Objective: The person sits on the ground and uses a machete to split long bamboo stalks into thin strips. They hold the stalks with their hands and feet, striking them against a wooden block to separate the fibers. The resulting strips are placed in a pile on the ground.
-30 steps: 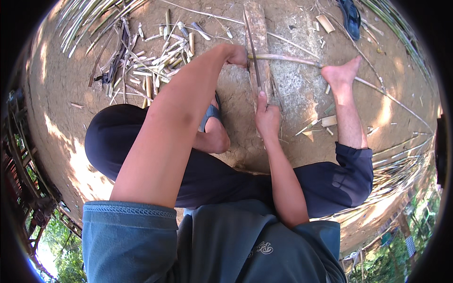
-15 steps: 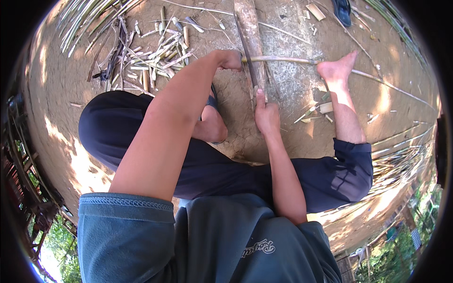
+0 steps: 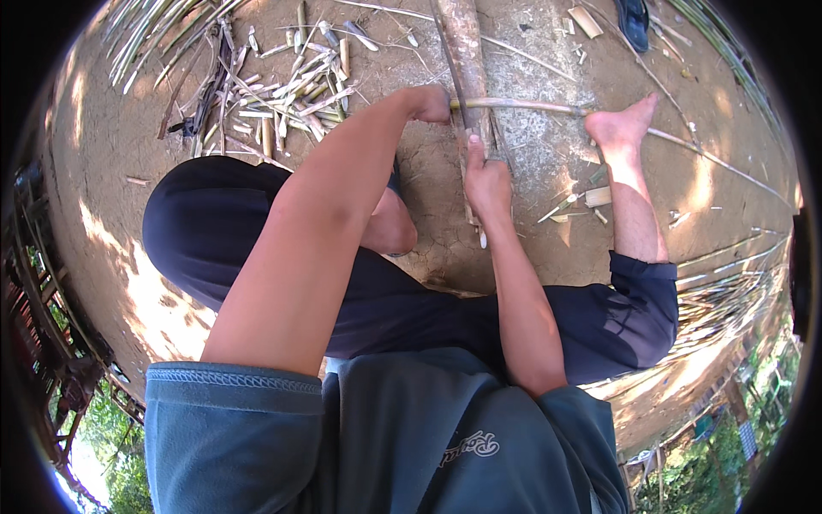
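Note:
My left hand (image 3: 431, 104) is closed around one end of a long, thin cane stalk (image 3: 522, 104). The stalk runs off to the right across a narrow wooden plank (image 3: 463, 34) lying lengthwise ahead of me, and passes at my bare right foot (image 3: 618, 124). In my right hand (image 3: 488, 187), fingers wrapped with the thumb pointing forward, is the handle of a long dark-bladed knife (image 3: 451, 53). Its blade crosses the stalk just right of my left hand, over the plank. Whether the edge has entered the stalk cannot be made out.
Short cut stalk pieces (image 3: 300, 96) lie heaped on the dirt at left. Bundles of long stalks (image 3: 158, 34) are at the far left, with more (image 3: 719, 291) at the right. A dark sandal (image 3: 634, 24) rests at the far right, and split chips (image 3: 598, 197) lie near my foot.
My right hand and the knife have slid forward, away from me, along the plank. The left hand keeps its hold on the stalk. The whole view has shifted slightly.

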### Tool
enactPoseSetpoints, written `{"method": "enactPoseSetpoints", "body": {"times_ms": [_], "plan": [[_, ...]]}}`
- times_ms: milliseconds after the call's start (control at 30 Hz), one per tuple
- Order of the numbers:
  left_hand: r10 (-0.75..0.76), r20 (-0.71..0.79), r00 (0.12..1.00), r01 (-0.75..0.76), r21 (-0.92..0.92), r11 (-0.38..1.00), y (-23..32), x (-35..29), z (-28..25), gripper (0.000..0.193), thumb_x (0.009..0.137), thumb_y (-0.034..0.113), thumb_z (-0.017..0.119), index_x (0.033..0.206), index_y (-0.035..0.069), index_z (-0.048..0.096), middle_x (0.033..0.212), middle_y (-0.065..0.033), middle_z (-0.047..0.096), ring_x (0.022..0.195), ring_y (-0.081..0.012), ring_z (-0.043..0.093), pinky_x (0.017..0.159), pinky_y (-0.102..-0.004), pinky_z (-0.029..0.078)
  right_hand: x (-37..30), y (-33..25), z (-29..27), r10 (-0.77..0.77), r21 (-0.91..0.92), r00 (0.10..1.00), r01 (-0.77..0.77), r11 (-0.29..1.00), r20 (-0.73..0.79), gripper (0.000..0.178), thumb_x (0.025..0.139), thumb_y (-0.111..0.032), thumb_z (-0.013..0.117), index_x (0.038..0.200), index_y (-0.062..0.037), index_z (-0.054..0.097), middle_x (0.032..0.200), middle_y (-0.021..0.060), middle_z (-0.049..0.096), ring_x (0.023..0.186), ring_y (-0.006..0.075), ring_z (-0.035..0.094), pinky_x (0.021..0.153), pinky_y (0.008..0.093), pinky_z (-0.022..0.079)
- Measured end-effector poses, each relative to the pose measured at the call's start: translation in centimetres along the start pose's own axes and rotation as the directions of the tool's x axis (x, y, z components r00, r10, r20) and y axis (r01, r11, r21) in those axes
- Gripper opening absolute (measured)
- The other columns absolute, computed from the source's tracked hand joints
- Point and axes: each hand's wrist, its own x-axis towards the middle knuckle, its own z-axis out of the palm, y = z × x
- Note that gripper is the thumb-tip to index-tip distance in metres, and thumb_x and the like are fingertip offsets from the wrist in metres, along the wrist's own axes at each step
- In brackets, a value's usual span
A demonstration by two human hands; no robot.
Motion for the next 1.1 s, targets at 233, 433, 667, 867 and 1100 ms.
{"method": "enactPoseSetpoints", "body": {"times_ms": [233, 433, 667, 867, 1100], "plan": [[-0.145, 0.094, 0.985, 0.150, -0.052, 0.987, 0.8, -0.7, -0.5, 0.037, 0.076, 0.026, 0.066, 0.088, -0.008, 0.069, 0.082, -0.0217, 0.068, 0.071, -0.0311, 0.066, 0.061, -0.0431, 0.054, -12.2, 8.7, -2.1, 0.038, 0.071, 0.995, -0.045, 0.996, 0.089, 0.060, 0.098, -0.041, 0.051, 0.071, 0.0114, 0.063, 0.065, 0.0347, 0.054, 0.073, 0.0493, 0.062, 0.063, 0.0535, 0.045], [-0.013, -0.020, 1.000, 0.016, 0.177, 0.984, -0.4, 0.8, -0.3, 0.040, 0.077, 0.032, 0.065, 0.087, -0.006, 0.070, 0.088, -0.0240, 0.069, 0.082, -0.0361, 0.067, 0.075, -0.0432, 0.054, -1.6, 1.9, 0.9, -0.008, 0.042, 0.999, 0.007, 0.999, 0.034, 0.075, 0.097, -0.054, 0.044, 0.067, 0.0117, 0.063, 0.062, 0.0347, 0.055, 0.072, 0.0512, 0.062, 0.066, 0.0546, 0.046], [0.011, 0.045, 0.999, -0.026, 0.363, 0.931, -0.3, 1.5, -1.4, 0.040, 0.080, 0.034, 0.060, 0.094, -0.001, 0.072, 0.099, -0.0237, 0.068, 0.094, -0.0379, 0.065, 0.086, -0.0426, 0.051, -6.1, 6.3, -0.3, -0.030, 0.028, 0.999, 0.029, 0.999, 0.045, 0.066, 0.097, -0.051, 0.046, 0.089, 0.0117, 0.066, 0.074, 0.0365, 0.059, 0.081, 0.0510, 0.063, 0.070, 0.0520, 0.048], [-0.096, 0.028, 0.995, 0.090, 0.154, 0.984, 0.0, 1.1, -1.3, 0.044, 0.078, 0.037, 0.064, 0.091, -0.004, 0.070, 0.095, -0.0251, 0.067, 0.085, -0.0371, 0.065, 0.081, -0.0439, 0.052, -7.4, 8.4, -1.4, 0.034, 0.063, 0.998, -0.038, 0.997, 0.052, 0.069, 0.096, -0.048, 0.050, 0.069, 0.0144, 0.061, 0.061, 0.0364, 0.052, 0.068, 0.0503, 0.062, 0.062, 0.0533, 0.046], [0.160, -0.004, 0.987, -0.149, 0.339, 0.929, -4.5, 3.4, -0.5, 0.041, 0.083, 0.036, 0.057, 0.086, -0.003, 0.071, 0.085, -0.0213, 0.067, 0.080, -0.0378, 0.064, 0.078, -0.0430, 0.052, -2.9, 2.0, -0.5, 0.005, 0.110, 0.997, -0.014, 0.994, 0.082, 0.074, 0.096, -0.052, 0.047, 0.069, 0.0148, 0.062, 0.066, 0.0378, 0.055, 0.072, 0.0510, 0.063, 0.064, 0.0533, 0.047]]}}
